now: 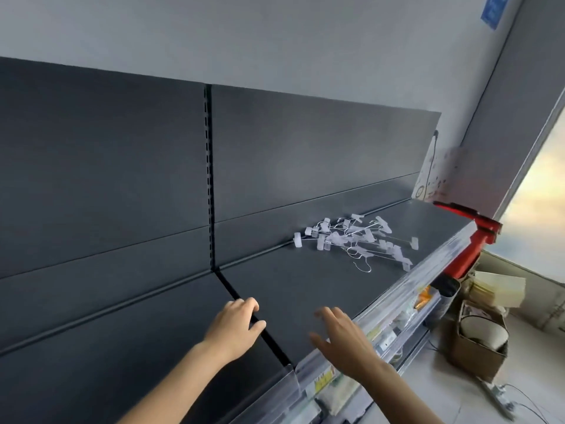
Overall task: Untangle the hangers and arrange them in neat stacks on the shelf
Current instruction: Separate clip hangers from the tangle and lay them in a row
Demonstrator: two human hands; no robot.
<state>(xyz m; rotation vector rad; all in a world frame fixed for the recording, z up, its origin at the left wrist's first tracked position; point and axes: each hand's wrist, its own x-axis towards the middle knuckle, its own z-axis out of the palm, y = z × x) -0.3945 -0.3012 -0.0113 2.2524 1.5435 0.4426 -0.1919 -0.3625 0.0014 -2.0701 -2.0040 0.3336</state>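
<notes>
From the head view, the hangers sit right of centre in the frame, a loose knot of clear clip hangers with thin wire hooks, lying on the dark shelf close against its back panel. The hooks are threaded through one another, which is likely why the whole lot sits as one heap rather than flat. Your left hand is low at centre frame, its fingers loosely bent over the seam where two shelf sections meet; that grip holds nothing and looks to be resting there to steady you. Your right hand is just beside it, lower centre-right, fingers spread and straight above the shelf near the clear price rail, grip empty, aimed toward the heap. Both hands are well apart from the hangers, so no untangling has begun, I'd say. Bare shelf lies between you and the pile, a sensible spot for the stacks. At right frame a red bracket juts off the shelf end, and a cardboard box sits lower right.
</notes>
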